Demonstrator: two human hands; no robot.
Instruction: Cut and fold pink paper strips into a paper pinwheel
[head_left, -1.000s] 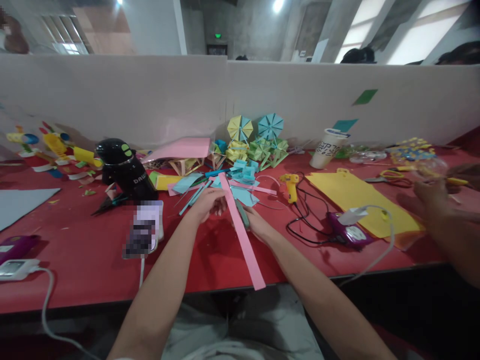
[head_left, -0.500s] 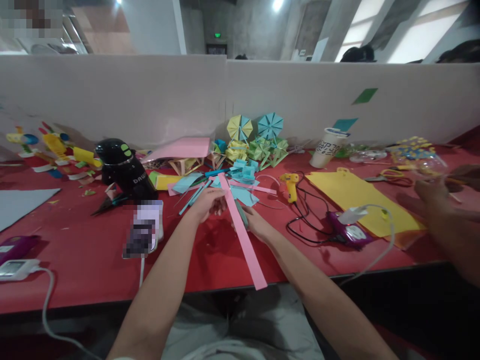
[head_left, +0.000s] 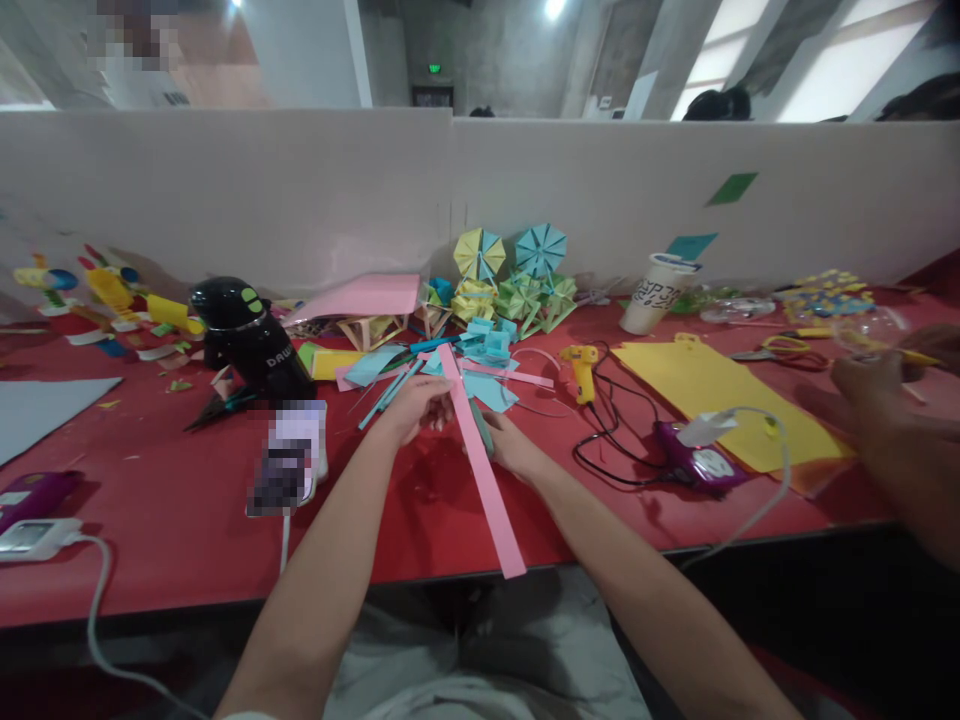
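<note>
A long pink paper strip slants from the cut paper pieces toward the front edge of the table. My left hand is closed on its left edge near the upper end, fingers curled. On the other side, my right hand is wrapped round a grey-green handled tool. The strip covers much of that tool, so its working end cannot be made out. Just beyond my hands lie light blue paper pieces and narrow blue strips.
A yellow glue gun with a black cord lies to the right, near yellow sheets and a purple power socket. At left are a black bottle and a phone. Another person's hands work at far right.
The strip's lower end has swung slightly left. My hands stay almost in the same place. At far right, the other person's hands have shifted a little.
</note>
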